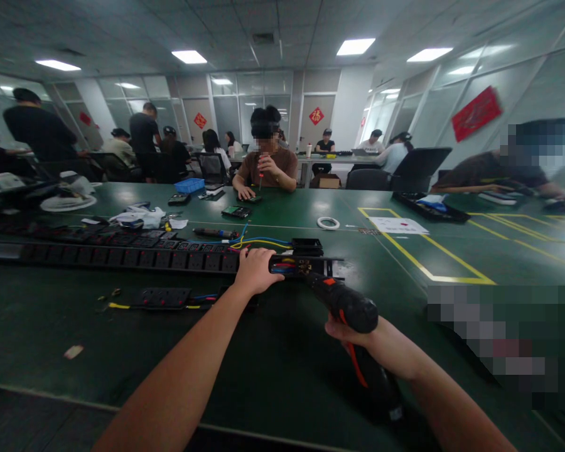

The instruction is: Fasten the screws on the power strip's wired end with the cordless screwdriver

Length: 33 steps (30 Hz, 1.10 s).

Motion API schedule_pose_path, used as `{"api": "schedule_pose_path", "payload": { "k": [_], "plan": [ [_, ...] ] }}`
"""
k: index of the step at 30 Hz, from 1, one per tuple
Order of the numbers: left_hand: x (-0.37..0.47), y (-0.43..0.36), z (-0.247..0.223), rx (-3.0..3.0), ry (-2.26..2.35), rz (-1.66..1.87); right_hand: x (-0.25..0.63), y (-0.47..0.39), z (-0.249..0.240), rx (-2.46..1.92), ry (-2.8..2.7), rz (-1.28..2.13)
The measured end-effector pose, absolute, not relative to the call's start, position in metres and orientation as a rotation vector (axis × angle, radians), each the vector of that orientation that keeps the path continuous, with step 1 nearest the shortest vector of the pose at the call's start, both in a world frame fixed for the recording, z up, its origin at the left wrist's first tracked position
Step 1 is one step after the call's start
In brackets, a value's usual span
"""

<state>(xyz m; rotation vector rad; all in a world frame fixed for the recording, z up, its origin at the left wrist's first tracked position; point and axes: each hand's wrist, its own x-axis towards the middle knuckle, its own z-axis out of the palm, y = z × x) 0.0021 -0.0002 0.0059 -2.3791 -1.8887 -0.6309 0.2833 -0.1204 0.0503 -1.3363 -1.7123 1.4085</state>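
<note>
The room [348,107] filled the top of the frame, lit by ceiling panels, with people at other tables and one person [268,163] seated opposite, upper centre. Below it spread the green bench [145,358], marked with yellow tape [456,279] at right and crowded with parts at upper left.

Along the bench lay the long black strip [122,260], its long axis running across the frame from the left edge to an uncovered end just right of centre. A shorter strip [162,298] lay below it, left of centre.

The drill [346,304] slanted from lower right up and left to that uncovered end; whether its bit touched anything, I could not tell. The right hand [365,339] had its fingers wrapped round the grip, so the end lay up and left from them. The left hand [257,271] was nearer, its fingers closed over the strip just left of the opening, where coloured wires [287,266] and small brassy terminals [304,266] showed.
</note>
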Motion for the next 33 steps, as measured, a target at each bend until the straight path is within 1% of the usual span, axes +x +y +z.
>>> {"api": "schedule_pose_path", "payload": {
  "k": [2,7,10,17,27,33],
  "plan": [
    [0.002,0.0,0.006,-2.383,-1.893,-0.635,0.283,-0.121,0.049,-1.389,-1.708,1.371],
    [0.002,0.001,0.006,-2.38,-1.893,-0.642,0.288,-0.119,0.036,-1.223,-1.302,1.708],
    [0.003,0.001,0.006,-2.373,-1.897,-0.638,0.29,-0.118,0.033,-1.18,-1.16,1.782],
    [0.003,0.001,0.006,-2.375,-1.89,-0.631,0.295,-0.117,0.034,-1.177,-1.212,1.793],
    [0.003,-0.001,0.005,-2.366,-1.887,-0.638,0.308,-0.111,0.033,-1.075,-1.45,1.831],
    [0.003,-0.002,0.006,-2.367,-1.881,-0.651,0.313,-0.109,0.03,-0.993,-1.479,1.965]
  ]
}}
